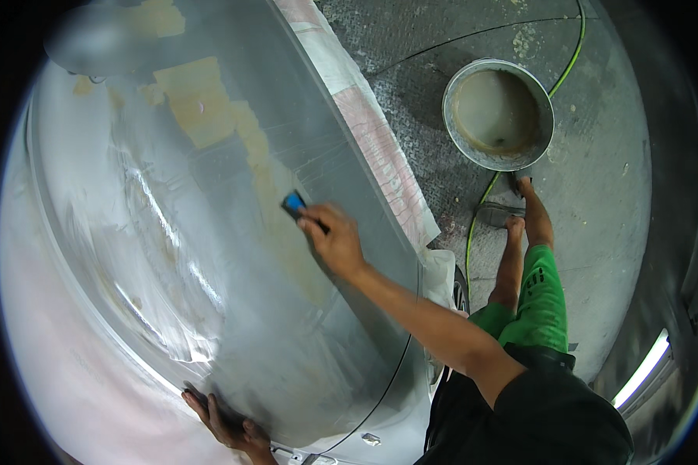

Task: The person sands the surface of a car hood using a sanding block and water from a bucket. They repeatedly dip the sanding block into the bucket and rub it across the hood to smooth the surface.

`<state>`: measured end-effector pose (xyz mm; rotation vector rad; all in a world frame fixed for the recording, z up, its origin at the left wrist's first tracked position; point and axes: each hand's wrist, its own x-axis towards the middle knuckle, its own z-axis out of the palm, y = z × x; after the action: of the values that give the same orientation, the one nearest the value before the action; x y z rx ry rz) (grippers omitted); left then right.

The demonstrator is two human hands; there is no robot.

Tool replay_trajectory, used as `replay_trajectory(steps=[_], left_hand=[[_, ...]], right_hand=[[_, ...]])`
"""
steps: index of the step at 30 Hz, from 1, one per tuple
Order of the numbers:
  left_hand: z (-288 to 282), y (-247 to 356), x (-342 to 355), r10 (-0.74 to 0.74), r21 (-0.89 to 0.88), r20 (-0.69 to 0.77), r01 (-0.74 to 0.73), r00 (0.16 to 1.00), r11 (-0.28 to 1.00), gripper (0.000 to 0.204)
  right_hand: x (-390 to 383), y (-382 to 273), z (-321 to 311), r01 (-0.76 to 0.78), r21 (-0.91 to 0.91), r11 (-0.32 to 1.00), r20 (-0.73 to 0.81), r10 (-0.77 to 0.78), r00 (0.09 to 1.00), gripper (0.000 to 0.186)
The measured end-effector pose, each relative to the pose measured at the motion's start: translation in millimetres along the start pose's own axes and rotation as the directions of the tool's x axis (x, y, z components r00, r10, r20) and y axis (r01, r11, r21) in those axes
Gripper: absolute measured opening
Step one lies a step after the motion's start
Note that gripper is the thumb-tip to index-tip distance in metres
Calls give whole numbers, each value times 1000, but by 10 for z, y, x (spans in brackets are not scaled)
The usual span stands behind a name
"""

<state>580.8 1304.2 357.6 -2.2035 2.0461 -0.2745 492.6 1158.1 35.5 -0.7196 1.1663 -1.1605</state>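
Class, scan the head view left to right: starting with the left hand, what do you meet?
Left hand, right hand gripping a blue-and-black block, bucket of murky liquid, bright strip of light.

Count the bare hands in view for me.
2. The right hand holds a small black-and-blue block over the middle of the grey panel; the left hand is at the panel's lower edge. I see no others.

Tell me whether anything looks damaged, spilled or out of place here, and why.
The grey panel stands out: irregular tan patches interrupt its coating, suggesting wear or repair, though which is unclear. Pale marks spot the floor near the upright bucket, perhaps old splashes.
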Motion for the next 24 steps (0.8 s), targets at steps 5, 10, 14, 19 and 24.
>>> replay_trajectory(steps=[5,10,14,19,24], left_hand=[[25,-77,-99,-21,11,-19,21,1000,1000,73],[-30,-17,-78,-35,15,-9,35,999,999,73],[21,-20,-33,-31,-17,-4,31,1000,999,72],[-23,-42,-110,-56,15,-4,56,998,998,72],[-20,-7,7,-15,2,43,14,999,1000,72]], right_hand=[[-872,-240,-15,-81,21,996,68,80,995,10],[-925,-17,-100,-168,-10,986,44,169,985,13],[-457,166,-130,-106,22,994,-12,106,994,10],[-1410,-126,-265,-117,-9,993,72,118,990,8],[-112,138,-88,9,-16,1000,27,-9,1000,11]])
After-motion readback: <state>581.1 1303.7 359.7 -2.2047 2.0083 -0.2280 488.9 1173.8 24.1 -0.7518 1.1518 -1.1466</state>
